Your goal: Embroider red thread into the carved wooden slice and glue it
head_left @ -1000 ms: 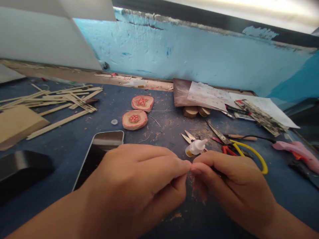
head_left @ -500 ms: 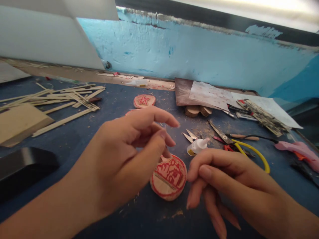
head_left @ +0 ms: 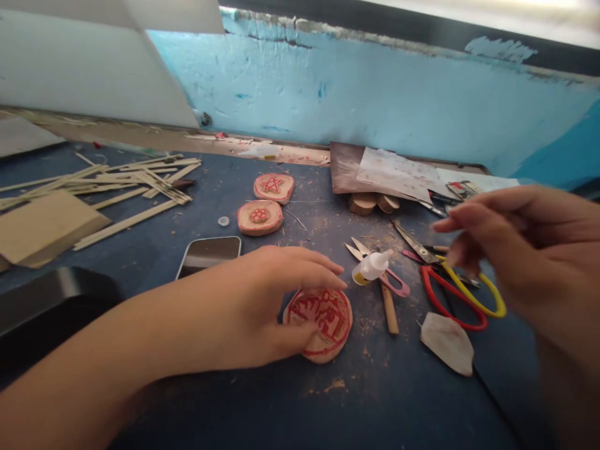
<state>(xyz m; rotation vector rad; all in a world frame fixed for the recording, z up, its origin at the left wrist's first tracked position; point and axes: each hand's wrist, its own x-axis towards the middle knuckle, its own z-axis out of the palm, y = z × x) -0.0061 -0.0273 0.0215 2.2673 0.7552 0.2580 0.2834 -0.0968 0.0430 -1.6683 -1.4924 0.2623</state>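
A round wood slice (head_left: 323, 319) with red carved lines lies on the dark blue table. My left hand (head_left: 285, 300) reaches over its left side, thumb across the face and fingers spread above the upper edge. Whether it presses on the slice I cannot tell. My right hand (head_left: 497, 231) is raised at the right, above scissors with red and yellow handles (head_left: 454, 297). Its thumb and index finger are drawn together; anything between them is hidden. A small white bottle (head_left: 372, 267) stands between the hands, beside small pink-handled scissors (head_left: 398, 284).
Two more carved slices, one with a star (head_left: 274, 186) and one with a flower (head_left: 259, 217), lie farther back. Thin wooden sticks (head_left: 135, 181) and a wood block (head_left: 51, 228) are at left, near a phone (head_left: 210, 253). A pale scrap (head_left: 447, 344) lies at right.
My right hand has lifted and moved right, away from the slice. My left hand has lowered over the slice, and its fingers are flatter. The flower slice and the phone are now uncovered.
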